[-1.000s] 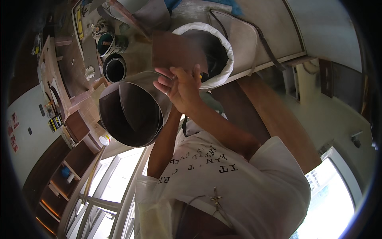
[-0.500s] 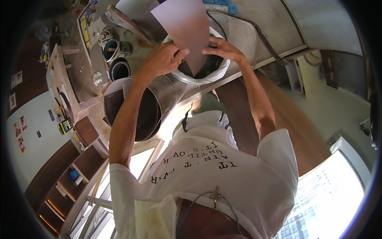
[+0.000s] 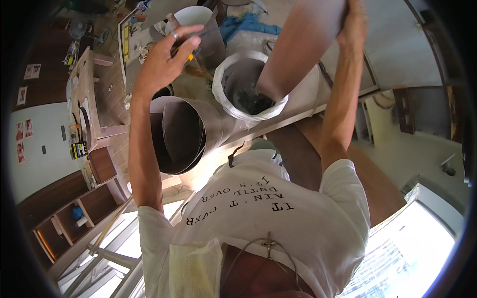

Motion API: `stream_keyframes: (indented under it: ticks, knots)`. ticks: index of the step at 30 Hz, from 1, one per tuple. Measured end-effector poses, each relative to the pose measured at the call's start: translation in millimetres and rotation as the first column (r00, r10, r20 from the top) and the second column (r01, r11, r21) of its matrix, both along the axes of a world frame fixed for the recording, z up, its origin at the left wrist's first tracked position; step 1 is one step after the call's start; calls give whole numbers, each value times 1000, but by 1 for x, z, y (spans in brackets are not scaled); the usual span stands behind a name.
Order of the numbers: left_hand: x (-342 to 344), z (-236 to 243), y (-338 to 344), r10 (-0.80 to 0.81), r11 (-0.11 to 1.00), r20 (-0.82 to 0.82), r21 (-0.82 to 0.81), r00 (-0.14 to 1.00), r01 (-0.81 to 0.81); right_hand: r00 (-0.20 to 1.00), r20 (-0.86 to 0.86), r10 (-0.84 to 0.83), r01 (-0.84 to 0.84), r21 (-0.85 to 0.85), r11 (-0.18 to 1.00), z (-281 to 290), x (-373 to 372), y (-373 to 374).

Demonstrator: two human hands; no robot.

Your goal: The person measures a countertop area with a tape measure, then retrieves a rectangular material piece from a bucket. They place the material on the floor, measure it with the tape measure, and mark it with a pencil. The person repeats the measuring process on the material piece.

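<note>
My right hand [image 3: 353,26] grips the far right edge of a brown flexible sheet [image 3: 303,47]. The sheet is raised and tilted, its lower end above the mouth of a round bin with a white liner [image 3: 219,92]. Dark scraps [image 3: 253,102] lie inside the bin. Farther left, my left hand [image 3: 164,64] is off the sheet, with thumb and forefinger spread. A small tool with a yellow part [image 3: 190,58] shows beside its fingers; most of it is hidden, and its kind is unclear.
Left of the bin lies a large roll of brown sheet [image 3: 211,121], its open end toward me. Behind stand a pale rolled sheet [image 3: 198,17] and a crumpled blue cloth [image 3: 243,26]. A wooden frame [image 3: 89,99] stands at the left; shelving [image 3: 99,198] is below it.
The brown sheet has swung up and right with my right hand. My left hand has let go of the sheet and moved left and up.
</note>
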State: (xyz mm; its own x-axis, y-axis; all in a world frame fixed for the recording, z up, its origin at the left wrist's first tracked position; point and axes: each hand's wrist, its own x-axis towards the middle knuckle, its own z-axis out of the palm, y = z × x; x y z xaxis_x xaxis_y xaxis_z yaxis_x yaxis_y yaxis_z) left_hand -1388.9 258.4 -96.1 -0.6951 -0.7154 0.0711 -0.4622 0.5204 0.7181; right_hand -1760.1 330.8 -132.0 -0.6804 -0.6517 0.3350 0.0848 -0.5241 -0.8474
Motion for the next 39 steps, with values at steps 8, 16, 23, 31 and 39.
stream_keyframes:
  ticks: [8, 16, 23, 31, 39]
  knots:
    - [76, -37, 59, 99, 975, -105, 209, 990, -75, 999, -13, 31, -32, -125, 992, 128, -22, -26]
    - [140, -61, 113, 204, 971, -189, 167, 960, -174, 978, -26, 205, -206, -170, 964, 201, -1, -51]
    - [216, -56, 163, 275, 955, -332, 201, 902, -217, 993, 40, 108, -89, -331, 940, 249, 110, -39]
    - [315, -63, 211, 417, 905, -415, 268, 809, -329, 941, -94, 326, -331, -463, 822, 266, 250, -29]
    - [383, -63, 255, 543, 838, -422, 333, 726, -433, 856, -309, 414, -516, -486, 705, 273, 369, -20]
